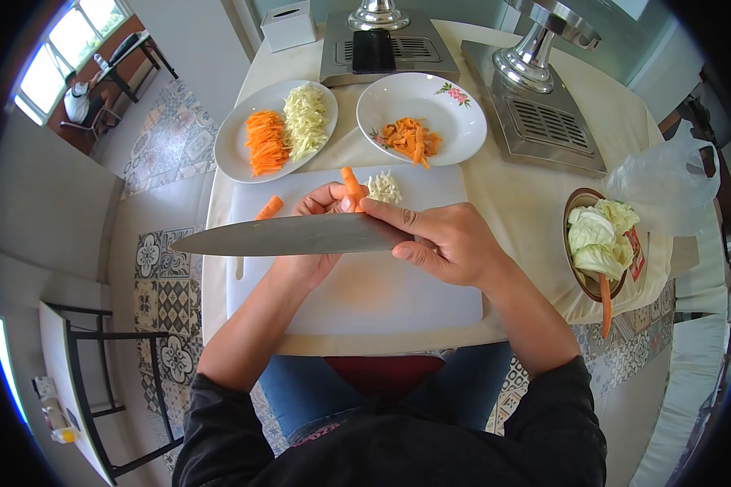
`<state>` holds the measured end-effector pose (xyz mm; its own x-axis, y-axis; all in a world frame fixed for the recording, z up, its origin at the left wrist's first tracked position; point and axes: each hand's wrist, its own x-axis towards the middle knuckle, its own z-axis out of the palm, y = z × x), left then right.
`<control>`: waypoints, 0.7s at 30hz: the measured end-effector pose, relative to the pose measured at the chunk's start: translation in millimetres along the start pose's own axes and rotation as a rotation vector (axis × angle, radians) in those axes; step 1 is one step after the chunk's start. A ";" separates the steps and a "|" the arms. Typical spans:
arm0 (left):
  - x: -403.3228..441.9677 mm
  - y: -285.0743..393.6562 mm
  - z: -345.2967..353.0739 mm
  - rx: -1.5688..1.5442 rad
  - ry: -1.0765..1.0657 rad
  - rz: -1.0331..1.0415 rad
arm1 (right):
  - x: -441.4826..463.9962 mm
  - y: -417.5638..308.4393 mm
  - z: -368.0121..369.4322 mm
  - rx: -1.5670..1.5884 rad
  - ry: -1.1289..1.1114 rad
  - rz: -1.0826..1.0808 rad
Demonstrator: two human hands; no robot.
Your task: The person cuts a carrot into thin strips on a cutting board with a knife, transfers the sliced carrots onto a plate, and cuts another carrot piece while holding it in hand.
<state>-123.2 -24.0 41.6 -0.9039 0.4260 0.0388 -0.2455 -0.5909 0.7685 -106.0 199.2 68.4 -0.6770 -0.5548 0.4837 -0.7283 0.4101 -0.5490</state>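
My right hand (455,239) is closed on a large kitchen knife (292,234), its blade held level and pointing left above the white cutting board (357,312). Behind the blade, my left hand (323,201) grips a carrot piece (350,183) upright. The knife hides part of the left fingers and the carrot's lower end. Another carrot piece (270,208) lies on the board to the left. Close behind the held carrot sits a small pile of pale shreds (384,187).
An oval plate (227,154) holds shredded carrot and pale green shreds. Beside it, a flowered plate (465,134) carries carrot peelings. Steel stands (536,109) occupy the back. At right are a brown bowl (574,272) with cabbage leaves and a plastic bag (666,178). A person (80,101) sits far left.
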 end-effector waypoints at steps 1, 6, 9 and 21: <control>-0.4 -0.2 -1.4 -0.010 -0.047 -0.012 | 0.2 0.7 -0.3 -0.001 0.004 0.003; -3.1 -3.6 0.4 -0.007 -0.058 -0.034 | 1.4 0.2 -5.6 0.006 -0.014 0.022; -1.2 -0.8 0.6 -0.063 -0.102 -0.032 | 1.7 4.0 -4.1 0.004 -0.008 -0.010; -0.9 -3.7 1.0 0.240 -0.040 0.119 | -1.4 2.7 -12.1 0.066 -0.078 0.095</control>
<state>-121.2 -21.5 39.3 -0.9059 0.3924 0.1596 -0.0437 -0.4614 0.8861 -108.3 209.8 74.6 -0.7302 -0.5716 0.3742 -0.6510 0.4159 -0.6349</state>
